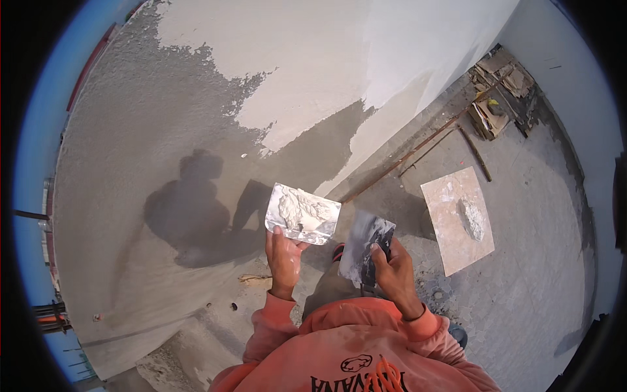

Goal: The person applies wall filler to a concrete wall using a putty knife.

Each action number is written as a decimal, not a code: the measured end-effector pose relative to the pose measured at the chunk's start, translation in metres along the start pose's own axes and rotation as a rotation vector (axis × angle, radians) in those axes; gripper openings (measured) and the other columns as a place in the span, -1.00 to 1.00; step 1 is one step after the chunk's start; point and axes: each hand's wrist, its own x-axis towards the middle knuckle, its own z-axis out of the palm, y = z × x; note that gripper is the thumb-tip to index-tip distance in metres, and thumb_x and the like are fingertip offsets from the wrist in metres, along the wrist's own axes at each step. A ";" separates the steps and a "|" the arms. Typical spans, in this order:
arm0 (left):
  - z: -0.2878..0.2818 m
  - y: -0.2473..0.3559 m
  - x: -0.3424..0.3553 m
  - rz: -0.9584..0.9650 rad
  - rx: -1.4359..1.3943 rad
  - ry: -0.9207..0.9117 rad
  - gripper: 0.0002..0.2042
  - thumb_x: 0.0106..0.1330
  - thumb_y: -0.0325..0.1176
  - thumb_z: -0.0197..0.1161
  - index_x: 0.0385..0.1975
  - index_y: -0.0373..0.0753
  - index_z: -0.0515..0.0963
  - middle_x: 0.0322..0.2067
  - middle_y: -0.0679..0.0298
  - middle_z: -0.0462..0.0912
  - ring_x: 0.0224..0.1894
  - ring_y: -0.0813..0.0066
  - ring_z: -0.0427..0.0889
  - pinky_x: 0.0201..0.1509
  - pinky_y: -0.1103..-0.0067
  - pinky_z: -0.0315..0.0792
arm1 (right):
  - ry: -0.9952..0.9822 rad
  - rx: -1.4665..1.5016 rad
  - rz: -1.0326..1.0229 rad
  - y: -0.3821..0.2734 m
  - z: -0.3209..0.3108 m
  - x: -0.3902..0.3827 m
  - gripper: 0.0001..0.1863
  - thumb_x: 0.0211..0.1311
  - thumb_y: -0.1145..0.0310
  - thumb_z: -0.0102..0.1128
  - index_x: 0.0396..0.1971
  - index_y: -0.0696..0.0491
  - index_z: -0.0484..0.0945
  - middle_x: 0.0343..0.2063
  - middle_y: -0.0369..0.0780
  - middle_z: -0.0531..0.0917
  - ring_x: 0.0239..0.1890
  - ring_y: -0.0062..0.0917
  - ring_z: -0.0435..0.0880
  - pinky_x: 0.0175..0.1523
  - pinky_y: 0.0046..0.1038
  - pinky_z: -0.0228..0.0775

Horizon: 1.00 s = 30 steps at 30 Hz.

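My left hand (285,262) grips the lower edge of a flat metal plate (279,195), its thumb on top. A thick heap of white putty (304,210) lies on that plate. Lower and to the right, my right hand (396,272) is closed on a broad trowel (358,251) with a smeared, pale blade and a dark part under the thumb. The two tools are apart, with a narrow gap between them. Ahead is a wall, its upper part coated in smooth white putty (294,65) and its lower left part bare grey cement (117,150).
To the right, a pinkish board (447,196) bears another white putty lump (471,219). A long rusty bar (418,149) runs along the wall's foot. Scraps of cardboard (490,121) lie in the far right corner. My shadow (196,209) falls on the wall.
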 end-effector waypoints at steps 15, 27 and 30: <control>0.010 -0.003 -0.083 0.121 -0.053 0.455 -0.51 0.53 -0.08 -0.09 0.29 -0.30 0.29 -0.08 0.13 0.64 -0.05 0.29 0.69 -0.04 0.34 0.64 | -0.436 -0.151 -0.211 -0.065 -0.061 0.016 -0.77 0.39 0.42 0.06 -0.07 0.20 0.55 -0.41 -0.33 0.61 -0.36 -0.72 0.46 -0.25 -0.61 0.36; -0.011 0.072 -0.078 0.068 -0.143 0.253 -0.53 0.52 -0.12 -0.07 0.23 -0.37 0.32 0.16 0.11 0.52 0.17 0.22 0.57 0.18 0.26 0.50 | -0.381 -0.428 -0.834 -0.085 -0.034 -0.007 -0.56 0.08 0.66 0.13 0.02 0.08 0.55 -0.19 -0.14 0.64 -0.20 -0.27 0.58 -0.15 -0.33 0.40; -0.027 0.083 -0.079 0.029 -0.126 0.181 -0.54 0.52 -0.13 -0.09 0.23 -0.36 0.32 0.16 0.09 0.52 0.15 0.20 0.59 0.11 0.32 0.55 | -0.408 -0.552 -1.147 -0.108 -0.019 -0.010 -0.40 -0.07 0.69 0.18 0.09 0.03 0.53 -0.04 -0.13 0.64 -0.04 -0.20 0.60 0.02 -0.21 0.39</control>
